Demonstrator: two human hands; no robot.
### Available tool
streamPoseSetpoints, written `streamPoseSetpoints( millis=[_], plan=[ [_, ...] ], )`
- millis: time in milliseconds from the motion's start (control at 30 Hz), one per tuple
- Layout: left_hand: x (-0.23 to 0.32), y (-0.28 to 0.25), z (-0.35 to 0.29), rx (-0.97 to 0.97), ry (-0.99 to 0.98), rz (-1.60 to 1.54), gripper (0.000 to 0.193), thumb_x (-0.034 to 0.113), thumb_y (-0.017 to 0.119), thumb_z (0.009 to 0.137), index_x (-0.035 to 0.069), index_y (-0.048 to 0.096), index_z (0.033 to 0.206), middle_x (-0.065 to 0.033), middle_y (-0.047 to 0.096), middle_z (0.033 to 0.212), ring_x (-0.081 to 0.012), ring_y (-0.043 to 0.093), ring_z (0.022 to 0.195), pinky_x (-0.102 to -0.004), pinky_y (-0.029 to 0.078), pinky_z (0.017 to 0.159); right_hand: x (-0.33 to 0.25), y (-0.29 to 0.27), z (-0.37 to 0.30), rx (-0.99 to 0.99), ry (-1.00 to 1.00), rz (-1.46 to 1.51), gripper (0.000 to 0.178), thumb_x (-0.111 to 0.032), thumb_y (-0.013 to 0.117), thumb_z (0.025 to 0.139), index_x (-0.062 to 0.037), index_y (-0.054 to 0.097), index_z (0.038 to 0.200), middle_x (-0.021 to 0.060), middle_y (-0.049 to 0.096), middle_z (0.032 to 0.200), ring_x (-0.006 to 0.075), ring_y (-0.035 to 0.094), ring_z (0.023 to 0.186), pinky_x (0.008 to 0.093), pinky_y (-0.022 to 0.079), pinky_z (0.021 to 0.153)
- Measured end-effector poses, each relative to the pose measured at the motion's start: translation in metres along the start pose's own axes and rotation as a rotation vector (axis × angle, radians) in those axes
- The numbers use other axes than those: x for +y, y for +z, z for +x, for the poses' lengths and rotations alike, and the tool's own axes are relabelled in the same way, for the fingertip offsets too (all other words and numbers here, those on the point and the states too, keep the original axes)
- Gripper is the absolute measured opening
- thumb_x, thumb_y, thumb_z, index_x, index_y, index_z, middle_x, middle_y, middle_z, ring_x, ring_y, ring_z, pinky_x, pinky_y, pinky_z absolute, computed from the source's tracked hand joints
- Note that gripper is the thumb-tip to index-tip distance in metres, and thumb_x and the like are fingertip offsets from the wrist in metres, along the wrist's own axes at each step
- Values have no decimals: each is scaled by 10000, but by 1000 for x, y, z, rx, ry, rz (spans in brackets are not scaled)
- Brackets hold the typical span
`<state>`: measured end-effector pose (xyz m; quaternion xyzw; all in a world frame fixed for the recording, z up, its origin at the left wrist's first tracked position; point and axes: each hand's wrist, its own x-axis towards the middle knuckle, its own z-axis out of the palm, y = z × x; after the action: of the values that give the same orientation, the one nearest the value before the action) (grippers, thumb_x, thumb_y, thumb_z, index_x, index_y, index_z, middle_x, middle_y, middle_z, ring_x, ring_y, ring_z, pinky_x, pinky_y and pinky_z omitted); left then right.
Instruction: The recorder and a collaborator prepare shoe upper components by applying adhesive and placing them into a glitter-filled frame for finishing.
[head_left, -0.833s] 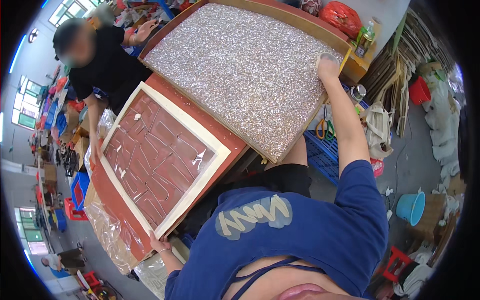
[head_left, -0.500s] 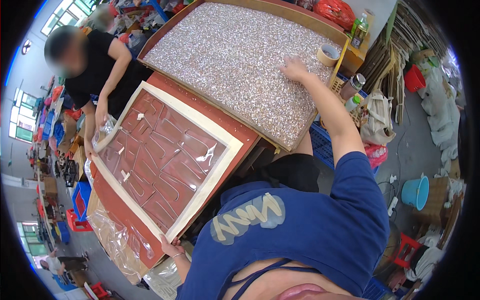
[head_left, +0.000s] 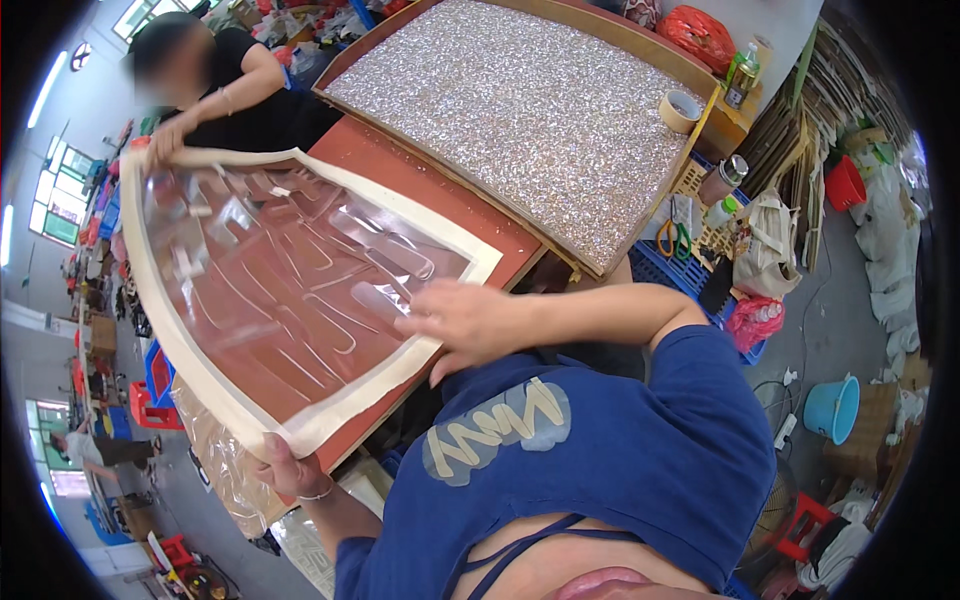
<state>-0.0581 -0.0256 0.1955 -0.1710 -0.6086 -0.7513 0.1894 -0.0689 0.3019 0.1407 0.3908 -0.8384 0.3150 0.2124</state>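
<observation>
A clear plastic sheet (head_left: pixel 290 260) with a cream tape border carries several slender curved outlines and strips. Its left side is lifted and bowed above a red-brown tabletop (head_left: pixel 400 180). My left hand (head_left: pixel 288 468) pinches the near left corner, thumb on top of the border. My right hand (head_left: pixel 465 320), a little blurred, is over the near right edge of the sheet with its fingers stretched out and thumb apart. Whether it touches the plastic I cannot tell. Across the table, a co-worker's hand (head_left: pixel 170 140) grips the far left corner.
A shallow wooden tray (head_left: pixel 640 45) full of glittery chips stands behind the sheet, with a tape roll (head_left: pixel 680 122) on its right side. Scissors (head_left: pixel 683 243), a flask (head_left: pixel 722 178) and a cloth bag (head_left: pixel 770 245) sit right of it. A blue bucket (head_left: pixel 832 410) stands on the floor.
The sheet's left side has risen off the table, held by my left hand and the co-worker. My right hand has come from the glittery chips to the sheet's near right edge.
</observation>
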Motion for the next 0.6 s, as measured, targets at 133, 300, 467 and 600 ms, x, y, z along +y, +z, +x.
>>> streamPoseSetpoints(
  millis=[133,300,467,600],
  plan=[
    [20,73,38,-52,352,132,384,186,525,912,-136,522,1121,-222,622,998,-269,664,821,-386,586,624,-40,-11,30,141,33,-116,377,-267,738,752,-21,509,923,134,554,863,282,581,771,373,474,674],
    [32,248,107,-677,190,-205,232,100,498,955,-70,579,1090,-88,640,909,-129,618,779,-280,520,714,-23,-54,26,608,85,-252,142,-91,666,744,-61,533,786,97,531,670,275,570,573,372,455,504],
    [-34,364,127,-1001,157,113,287,252,546,942,-16,620,1011,-150,671,919,-186,653,797,-317,517,737,60,-128,-30,747,592,-384,167,-146,612,841,7,608,772,148,578,616,278,576,534,359,458,509],
    [-148,362,111,-1051,477,494,363,293,586,898,14,603,1130,-228,540,1257,-389,467,1219,-405,388,1011,175,-201,-108,839,1084,-318,294,-277,540,859,-4,622,788,220,628,755,362,620,697,469,466,669]
  ],
)
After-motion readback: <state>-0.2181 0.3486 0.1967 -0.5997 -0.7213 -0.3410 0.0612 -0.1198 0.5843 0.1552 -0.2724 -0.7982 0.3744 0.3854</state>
